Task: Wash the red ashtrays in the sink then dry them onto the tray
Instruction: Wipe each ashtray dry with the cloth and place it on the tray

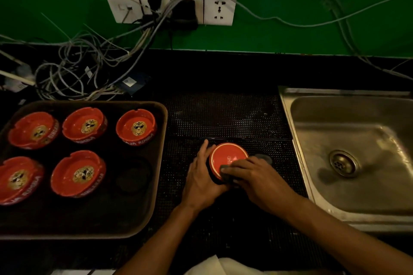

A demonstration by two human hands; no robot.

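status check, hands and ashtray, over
Left hand steadies upturned ashtray on mat. Right hand rubs dark pad on it. Nothing in the way.

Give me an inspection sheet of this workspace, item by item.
Surface: black studded mat on a dark counter.
Job's things: five red ashtrays upright on the tray; a sixth ashtray upside down on the mat; the sink shows no ashtrays.
Clutter: a dark round object beside the sixth ashtray.
Hands: left hand holds the sixth ashtray's side; right hand presses a dark pad on its base.
Cables: grey tangle behind the tray.
Surroundings: green wall, sockets.
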